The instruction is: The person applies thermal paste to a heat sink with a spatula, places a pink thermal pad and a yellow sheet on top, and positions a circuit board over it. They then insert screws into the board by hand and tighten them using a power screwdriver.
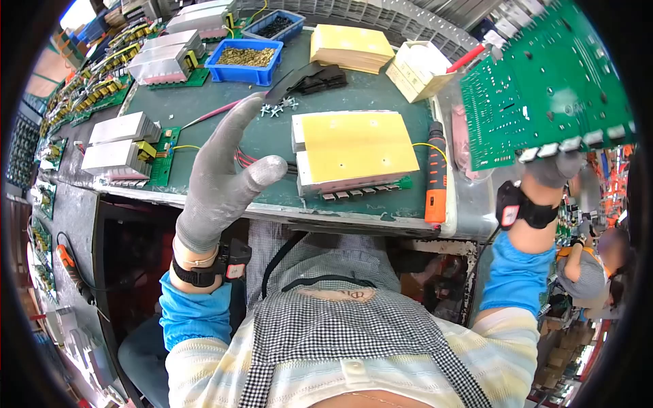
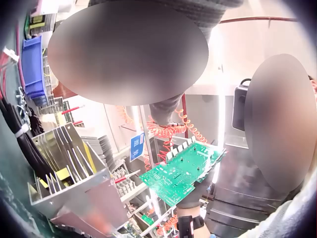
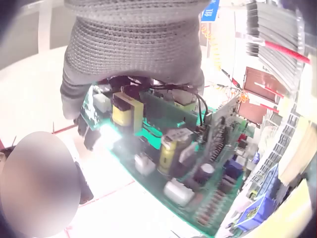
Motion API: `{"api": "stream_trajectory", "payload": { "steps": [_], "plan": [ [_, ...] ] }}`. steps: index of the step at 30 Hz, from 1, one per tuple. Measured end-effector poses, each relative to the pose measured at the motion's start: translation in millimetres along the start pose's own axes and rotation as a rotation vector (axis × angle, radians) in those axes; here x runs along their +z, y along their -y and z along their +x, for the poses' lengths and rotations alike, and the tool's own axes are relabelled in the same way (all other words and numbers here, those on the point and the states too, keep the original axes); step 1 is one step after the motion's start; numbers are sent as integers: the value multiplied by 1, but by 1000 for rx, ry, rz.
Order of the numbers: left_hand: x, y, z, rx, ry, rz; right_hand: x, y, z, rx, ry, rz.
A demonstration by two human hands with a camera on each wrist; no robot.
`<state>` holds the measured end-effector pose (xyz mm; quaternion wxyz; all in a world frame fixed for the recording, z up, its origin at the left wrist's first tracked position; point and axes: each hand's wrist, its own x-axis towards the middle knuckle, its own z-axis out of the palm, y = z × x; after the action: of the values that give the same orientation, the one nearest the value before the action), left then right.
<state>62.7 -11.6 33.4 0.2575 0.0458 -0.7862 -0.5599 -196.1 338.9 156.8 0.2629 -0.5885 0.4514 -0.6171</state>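
The circuit board (image 1: pixel 537 88) is held up beside the bench (image 1: pixel 183 102), gripped near one edge by the gloved right hand (image 1: pixel 556 168); the left hand (image 1: pixel 221 178) is empty, thumb spread from fingers. Stiff but fragile handling is expected (tall parts (image 3: pixel 124 114) crowd one face), so bare edges are best grasped.

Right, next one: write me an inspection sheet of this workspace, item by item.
Surface: green bench top, whitish marks near the front edge.
Job's things: circuit board held up off the bench; yellow-topped block lying on it.
Clutter: orange-and-black tool right of the block; loose silvery pieces behind it; blue tray of brass-coloured parts farther back.
Hands: left hand open, raised, empty; right hand has its grip on the board's edge.
Cables: black bundle beside metal fins.
Surroundings: another person at far right; coiled orange hoses.
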Motion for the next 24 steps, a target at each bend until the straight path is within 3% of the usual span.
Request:
{"api": "stream_trajectory", "payload": {
  "steps": [3, 7, 9, 13, 16, 21, 24],
  "plan": [
    [9, -12, 4, -5, 47, 15, 13, -16, -16, -59, -184, 337],
    [30, -21, 14, 113, 124, -26, 57, -38, -10, -126, -391, 551],
    [45, -38, 14, 63, 198, -117, 74, -48, -8, -143, -457, 619],
    [78, -53, 7, -349, 495, -804, 97, -54, -5, -131, -513, 662],
    [95, -49, 10, -522, 787, -1061, 106, -55, -5, -119, -539, 687],
    [123, -53, -2, -473, 713, -1342, 120, -69, -10, -31, -668, 838],
    [124, -57, 0, -442, 710, -1355, 121, -73, -7, -54, -584, 757]
  ]
}}
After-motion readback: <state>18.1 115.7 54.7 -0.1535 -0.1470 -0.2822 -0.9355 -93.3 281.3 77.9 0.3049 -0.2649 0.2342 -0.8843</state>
